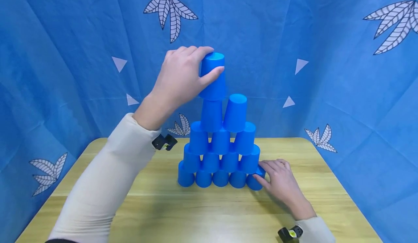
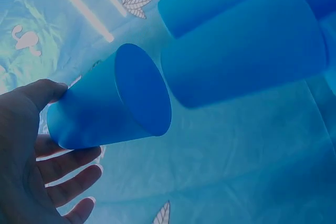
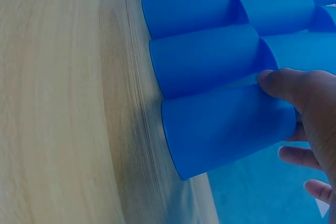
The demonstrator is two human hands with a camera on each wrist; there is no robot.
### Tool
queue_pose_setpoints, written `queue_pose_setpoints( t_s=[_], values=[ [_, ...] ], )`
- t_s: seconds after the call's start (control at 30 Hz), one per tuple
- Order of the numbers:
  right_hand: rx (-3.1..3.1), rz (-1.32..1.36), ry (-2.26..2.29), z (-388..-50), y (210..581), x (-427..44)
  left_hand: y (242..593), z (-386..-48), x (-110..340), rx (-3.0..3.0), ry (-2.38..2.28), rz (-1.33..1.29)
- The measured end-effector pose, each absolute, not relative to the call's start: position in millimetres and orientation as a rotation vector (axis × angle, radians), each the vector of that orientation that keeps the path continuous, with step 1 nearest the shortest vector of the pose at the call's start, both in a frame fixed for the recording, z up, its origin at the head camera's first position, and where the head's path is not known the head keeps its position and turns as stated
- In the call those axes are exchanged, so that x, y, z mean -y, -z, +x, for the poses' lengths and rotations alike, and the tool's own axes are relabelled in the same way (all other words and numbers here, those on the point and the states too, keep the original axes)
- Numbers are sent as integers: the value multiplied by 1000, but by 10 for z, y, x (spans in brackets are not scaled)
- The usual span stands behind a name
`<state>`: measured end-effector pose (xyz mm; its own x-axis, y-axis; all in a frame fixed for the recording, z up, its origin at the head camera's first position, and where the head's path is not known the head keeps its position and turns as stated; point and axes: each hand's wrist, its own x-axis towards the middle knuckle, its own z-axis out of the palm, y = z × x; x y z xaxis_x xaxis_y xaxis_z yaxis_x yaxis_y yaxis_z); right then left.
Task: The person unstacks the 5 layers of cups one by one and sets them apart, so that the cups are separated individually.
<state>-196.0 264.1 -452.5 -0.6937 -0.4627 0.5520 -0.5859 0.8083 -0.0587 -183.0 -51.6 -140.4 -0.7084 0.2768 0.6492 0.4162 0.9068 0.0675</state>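
Upside-down blue cups stand stacked in a stepped pyramid, with a front-row cup at its base and an upper right cup near the top. My left hand grips another inverted cup over the upper left cup. In the left wrist view, thumb and fingers of the left hand hold that cup near its base, its mouth visible beside a stacked cup. My right hand pinches the bottom row's rightmost cup, also seen in the right wrist view.
The pyramid stands on a light wooden table. A blue cloth with white leaf and triangle prints hangs behind and at both sides. Dark devices are strapped at the left wrist and right wrist.
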Motion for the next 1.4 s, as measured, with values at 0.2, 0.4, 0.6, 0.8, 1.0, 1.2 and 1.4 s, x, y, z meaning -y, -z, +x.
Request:
queue_pose_setpoints(
  t_s=[0.2,0.4,0.6,0.8,1.0,1.2,1.4],
  values=[
    [2469,789,-312,-1963,4503,-2656,1442,-1744,739,2376,336,-432],
    [2502,789,-306,-1941,4494,-2668,1538,-1668,951,2401,353,-360],
    [2518,778,-321,-1922,4484,-2657,1706,-1661,1189,2411,389,-320],
    [2534,769,-340,-1908,4471,-2647,1970,-1766,1411,2472,392,-264],
    [2525,770,-357,-1905,4503,-2652,2289,-1933,1603,2549,433,-195],
    [2494,786,-373,-1897,4518,-2658,2583,-2068,1720,2627,459,-137],
    [2478,791,-393,-1900,4499,-2647,2876,-2198,1809,2690,482,-90]
  ],
)
